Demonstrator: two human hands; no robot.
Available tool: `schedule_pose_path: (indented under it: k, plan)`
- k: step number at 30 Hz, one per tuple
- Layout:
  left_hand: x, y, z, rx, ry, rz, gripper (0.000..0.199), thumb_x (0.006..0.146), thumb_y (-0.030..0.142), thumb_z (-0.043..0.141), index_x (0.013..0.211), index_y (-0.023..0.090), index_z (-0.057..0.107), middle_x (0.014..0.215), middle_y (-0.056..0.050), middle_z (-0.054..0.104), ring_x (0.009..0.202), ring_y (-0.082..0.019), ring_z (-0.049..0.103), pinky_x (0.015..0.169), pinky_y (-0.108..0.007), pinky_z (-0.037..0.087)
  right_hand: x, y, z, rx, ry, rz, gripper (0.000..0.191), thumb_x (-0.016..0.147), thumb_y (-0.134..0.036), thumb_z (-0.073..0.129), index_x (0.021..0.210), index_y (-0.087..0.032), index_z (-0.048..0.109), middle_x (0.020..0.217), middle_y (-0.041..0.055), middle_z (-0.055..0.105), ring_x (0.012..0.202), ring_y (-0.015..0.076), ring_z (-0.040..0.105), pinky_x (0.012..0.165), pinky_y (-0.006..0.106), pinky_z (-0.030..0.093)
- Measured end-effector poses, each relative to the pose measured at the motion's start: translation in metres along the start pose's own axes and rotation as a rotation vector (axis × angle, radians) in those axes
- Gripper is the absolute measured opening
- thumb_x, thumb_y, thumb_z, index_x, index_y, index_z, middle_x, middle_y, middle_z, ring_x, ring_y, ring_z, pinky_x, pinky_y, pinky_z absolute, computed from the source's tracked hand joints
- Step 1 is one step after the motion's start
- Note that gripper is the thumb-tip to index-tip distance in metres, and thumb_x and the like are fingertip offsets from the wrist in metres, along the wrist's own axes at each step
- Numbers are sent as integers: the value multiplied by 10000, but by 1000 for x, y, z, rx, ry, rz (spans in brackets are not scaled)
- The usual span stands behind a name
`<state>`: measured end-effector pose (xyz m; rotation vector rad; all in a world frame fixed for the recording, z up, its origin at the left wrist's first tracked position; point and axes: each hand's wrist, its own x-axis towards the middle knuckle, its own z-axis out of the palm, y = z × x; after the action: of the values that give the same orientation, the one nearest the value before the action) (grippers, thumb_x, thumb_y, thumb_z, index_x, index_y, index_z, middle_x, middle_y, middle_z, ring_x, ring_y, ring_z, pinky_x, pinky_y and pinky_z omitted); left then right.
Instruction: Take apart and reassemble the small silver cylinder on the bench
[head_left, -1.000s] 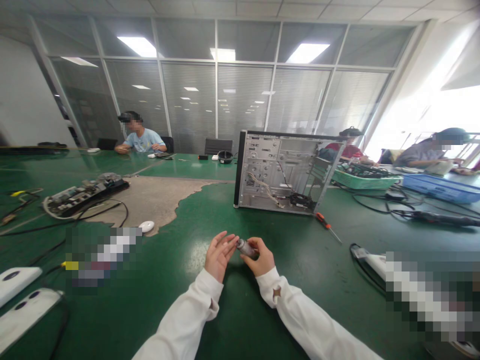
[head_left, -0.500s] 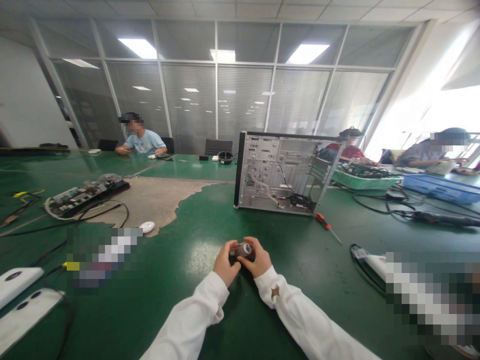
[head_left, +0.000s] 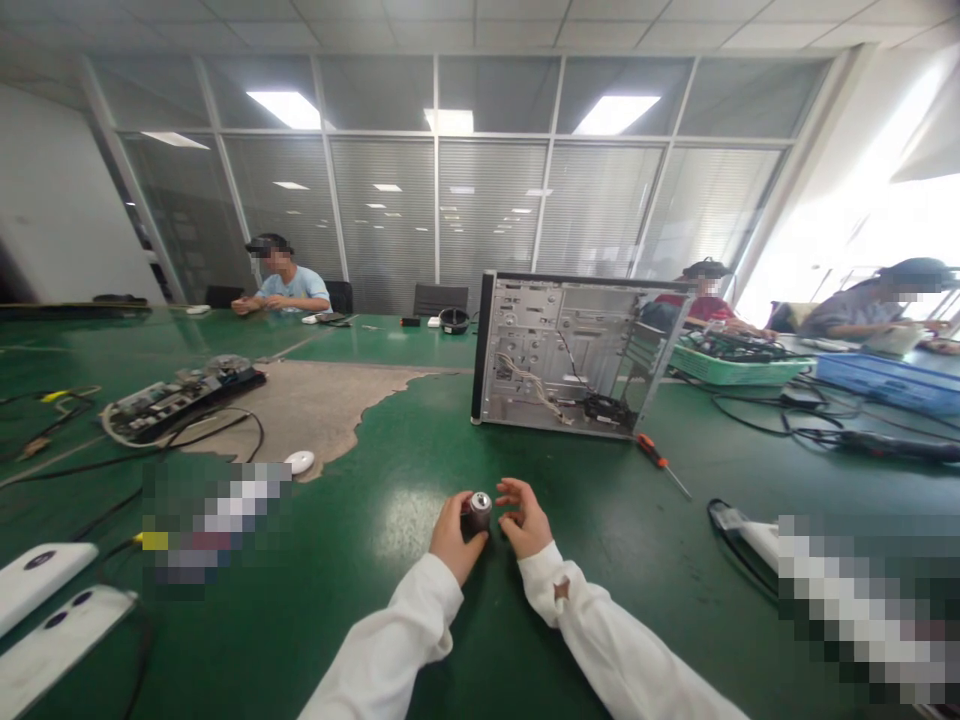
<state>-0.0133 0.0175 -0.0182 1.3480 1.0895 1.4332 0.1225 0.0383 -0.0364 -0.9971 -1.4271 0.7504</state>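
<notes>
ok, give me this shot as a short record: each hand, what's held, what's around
left hand: fingers around the can
right hand: fingers apart, beside the can, holding nothing
can: roughly upright, between the hands
computer case: beyond the hands, open side toward the camera
screwdriver: on the green table, near the case's right end
green basket: right of the case

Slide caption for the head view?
Left hand grips a drink can, right hand open beside it, computer case beyond on the green table.
</notes>
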Motion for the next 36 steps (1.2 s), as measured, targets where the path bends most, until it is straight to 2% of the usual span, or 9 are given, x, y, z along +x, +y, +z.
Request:
schedule_pose_path:
  k: [4,6,12,15,21,26,30,33,36]
  plan:
    - [-1,4,1,26,-8,-6,437,461,34,650,856,209,578,907,-48,548,936,-233,460,925,-407,247,4,4,-4,55,27,90,421,523,-84,395,921,-188,486,906,54,556,740,154,555,516,248,478]
    - [-1,5,2,25,-14,-15,414,470,61,662,848,210,582,892,-51,557,924,-237,467,923,-410,245,5,2,-5,58,9,85,355,550,-104,410,876,-182,528,870,53,564,749,160,549,524,249,474]
    - [0,4,3,83,-41,34,352,558,130,637,894,208,563,916,-57,559,896,-215,485,870,-366,306,6,-23,-4,-110,-85,-153,201,654,-214,504,827,-205,606,911,57,551,793,155,535,551,231,460]
    - [1,2,3,148,-66,78,316,596,152,615,902,204,556,906,-59,561,881,-207,491,848,-357,325,8,-31,0,-187,-129,-181,187,673,-210,513,829,-215,616,904,55,555,814,157,535,571,236,463]
    - [1,-2,1,274,-79,133,304,636,153,573,934,195,525,926,-74,556,883,-205,495,822,-351,349,17,-36,6,-194,-57,-150,87,653,-214,549,699,-198,621,867,49,567,780,158,547,557,238,457]
    - [1,-6,1,335,-82,128,330,638,142,552,962,183,502,964,-70,547,921,-200,489,844,-364,346,25,-45,-11,-206,-23,-177,104,690,-237,524,741,-193,603,892,54,563,823,157,536,578,235,444]
    - [2,-7,1,393,-74,115,333,639,155,543,968,171,494,976,-71,546,935,-195,490,850,-367,354,20,-32,-35,-377,-29,-171,125,693,-275,525,751,-207,611,890,54,561,846,168,521,655,274,435]
    - [2,-6,0,423,-75,122,334,640,171,542,970,167,491,975,-74,547,930,-194,496,847,-366,363,11,-14,-48,-598,-138,-163,109,660,-292,553,706,-231,631,892,49,568,874,191,503,762,341,390]
    - [2,-5,0,439,-85,128,334,648,179,532,978,160,484,985,-80,543,938,-194,496,855,-367,362,3,-4,-53,-726,-242,-124,120,656,-313,552,721,-260,638,940,41,565,921,206,480,790,370,358]
